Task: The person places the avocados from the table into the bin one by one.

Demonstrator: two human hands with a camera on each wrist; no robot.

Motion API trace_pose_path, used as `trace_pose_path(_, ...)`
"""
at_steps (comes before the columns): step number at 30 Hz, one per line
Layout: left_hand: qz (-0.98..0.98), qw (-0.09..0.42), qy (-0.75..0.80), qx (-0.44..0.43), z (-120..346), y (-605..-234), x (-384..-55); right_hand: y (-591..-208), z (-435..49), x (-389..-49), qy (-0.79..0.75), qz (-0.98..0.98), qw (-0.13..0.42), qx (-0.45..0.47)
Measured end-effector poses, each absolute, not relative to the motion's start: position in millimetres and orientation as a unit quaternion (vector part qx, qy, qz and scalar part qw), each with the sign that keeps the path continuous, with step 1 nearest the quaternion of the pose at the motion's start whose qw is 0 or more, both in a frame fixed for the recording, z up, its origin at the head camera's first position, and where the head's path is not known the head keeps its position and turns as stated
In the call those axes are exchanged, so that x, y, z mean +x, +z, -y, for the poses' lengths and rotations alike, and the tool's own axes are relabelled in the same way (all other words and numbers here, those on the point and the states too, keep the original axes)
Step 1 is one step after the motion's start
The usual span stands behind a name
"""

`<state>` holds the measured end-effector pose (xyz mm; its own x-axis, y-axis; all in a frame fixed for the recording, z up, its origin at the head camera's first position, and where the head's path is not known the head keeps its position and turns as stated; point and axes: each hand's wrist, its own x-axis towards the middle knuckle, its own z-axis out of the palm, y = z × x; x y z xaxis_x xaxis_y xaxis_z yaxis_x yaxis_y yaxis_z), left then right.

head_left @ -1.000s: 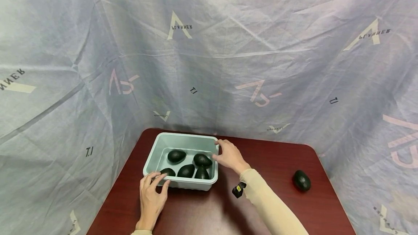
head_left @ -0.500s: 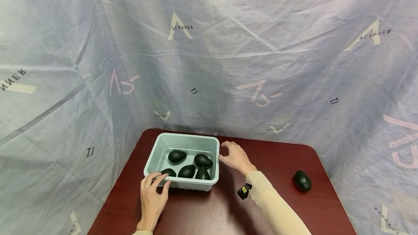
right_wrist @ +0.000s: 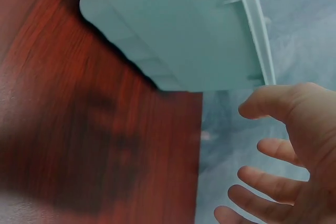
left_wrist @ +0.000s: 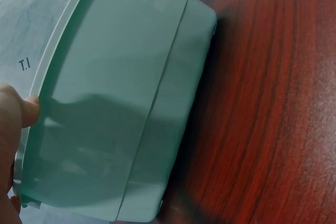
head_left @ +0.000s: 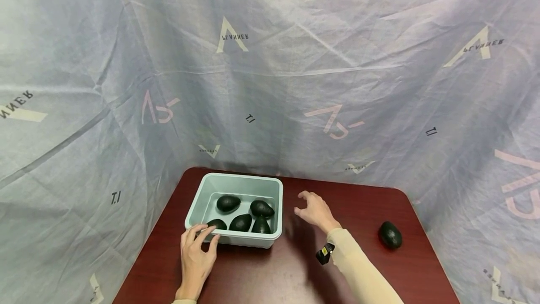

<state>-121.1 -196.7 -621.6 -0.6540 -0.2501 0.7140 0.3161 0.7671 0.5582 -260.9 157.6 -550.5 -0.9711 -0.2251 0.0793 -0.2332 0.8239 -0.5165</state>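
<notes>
A pale green plastic tub stands on the table with several dark avocados lying inside it. At the tub's front left corner my left hand grips the rim. In the left wrist view the thumb is on the outer side, just under the lip; the other fingers are mostly hidden. My right hand hovers to the right of the tub, apart from it, its fingers spread and loosely bent around nothing. One more avocado lies alone on the right part of the table.
The dark red wooden table is bordered at the back and sides by a hanging grey printed sheet. The tub sits near the back left corner. A small black device is strapped at the right wrist.
My right hand has left the tub's right rim and moved rightward, away from it. The left hand, the tub and the avocados have stayed in place.
</notes>
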Motion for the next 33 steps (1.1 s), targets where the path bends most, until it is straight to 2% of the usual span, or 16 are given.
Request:
trace_pose_path(9, 0.846, 0.41, -0.341, -0.017, 198, -623, -121, -571, -173, -262, 0.268, 0.959, -0.011, 0.091)
trace_pose_path(17, 0.839, 0.427, -0.336, -0.027, 196, -620, -121, -582, -198, -264, 0.272, 0.959, -0.034, 0.074)
trace_pose_path(25, 0.845, 0.41, -0.342, -0.019, 197, -620, -121, -589, -217, -266, 0.269, 0.961, -0.043, 0.055)
trace_pose_path(33, 0.839, 0.429, -0.334, -0.028, 196, -618, -121, -589, -239, -262, 0.266, 0.962, -0.049, 0.042)
